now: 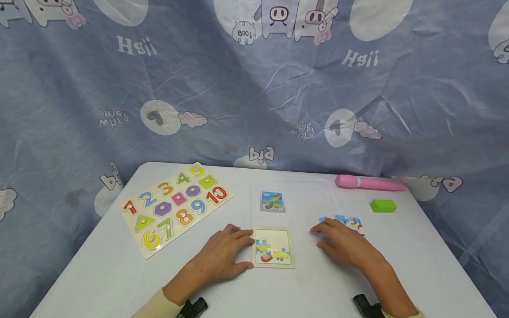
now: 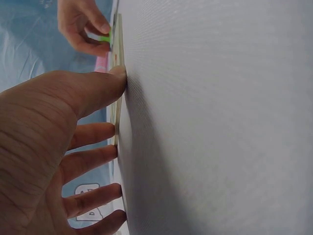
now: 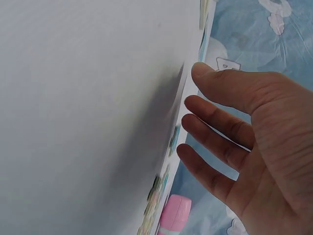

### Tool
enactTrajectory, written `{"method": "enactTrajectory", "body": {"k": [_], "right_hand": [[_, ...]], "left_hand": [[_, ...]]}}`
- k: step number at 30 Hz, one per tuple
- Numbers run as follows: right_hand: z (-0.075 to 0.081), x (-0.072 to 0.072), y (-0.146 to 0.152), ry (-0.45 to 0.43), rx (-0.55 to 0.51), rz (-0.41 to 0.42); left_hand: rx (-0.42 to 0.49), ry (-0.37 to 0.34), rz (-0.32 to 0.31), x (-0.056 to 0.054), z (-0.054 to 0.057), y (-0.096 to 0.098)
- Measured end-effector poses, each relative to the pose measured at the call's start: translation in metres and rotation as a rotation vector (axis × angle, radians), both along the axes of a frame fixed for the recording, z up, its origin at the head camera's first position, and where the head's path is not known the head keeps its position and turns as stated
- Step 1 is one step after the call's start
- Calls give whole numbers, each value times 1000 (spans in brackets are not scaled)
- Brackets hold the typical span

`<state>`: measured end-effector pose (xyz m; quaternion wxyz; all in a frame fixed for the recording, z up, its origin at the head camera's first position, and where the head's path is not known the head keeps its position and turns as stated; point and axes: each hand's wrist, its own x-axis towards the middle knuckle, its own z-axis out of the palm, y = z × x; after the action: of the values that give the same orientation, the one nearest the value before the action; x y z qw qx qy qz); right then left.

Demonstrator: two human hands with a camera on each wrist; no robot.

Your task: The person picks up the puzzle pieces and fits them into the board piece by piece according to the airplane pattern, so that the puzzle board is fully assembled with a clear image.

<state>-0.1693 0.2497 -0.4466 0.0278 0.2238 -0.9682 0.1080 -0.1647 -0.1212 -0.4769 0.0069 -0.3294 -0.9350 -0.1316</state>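
Observation:
A square wooden puzzle tray (image 1: 293, 248) lies flat at the middle front, with several picture pieces (image 1: 280, 255) fitted along its lower part. My left hand (image 1: 225, 254) touches the tray's left edge with its thumb and fingertips, the fingers mostly straight. To the right, my right hand (image 1: 347, 244) is held over the table with loosely bent, parted fingers and nothing between them. Loose blue puzzle pieces (image 1: 355, 222) lie just beyond it, partly hidden behind the hand. Farther back, a small picture (image 1: 272, 202) of a yellow plane lies above the tray.
A board (image 1: 176, 212) of colourful numbers and shapes lies at the left. At the back right are a pink tube-shaped object (image 1: 374, 183) and a green block (image 1: 383, 206). A patterned blue-grey cloth (image 1: 222, 84) hangs behind the white table (image 1: 310, 291).

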Motion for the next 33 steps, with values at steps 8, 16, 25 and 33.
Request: {"method": "enactTrajectory", "body": {"k": [8, 16, 25, 33], "right_hand": [[-3, 2, 14, 1, 7, -17], [2, 5, 33, 26, -22, -40], [1, 4, 51, 18, 10, -65], [0, 1, 61, -19, 40, -92]], "left_hand": [[3, 3, -2, 0, 1, -1], [8, 15, -6, 1, 3, -1], [12, 2, -5, 1, 2, -1], [13, -1, -3, 1, 2, -2]]}}
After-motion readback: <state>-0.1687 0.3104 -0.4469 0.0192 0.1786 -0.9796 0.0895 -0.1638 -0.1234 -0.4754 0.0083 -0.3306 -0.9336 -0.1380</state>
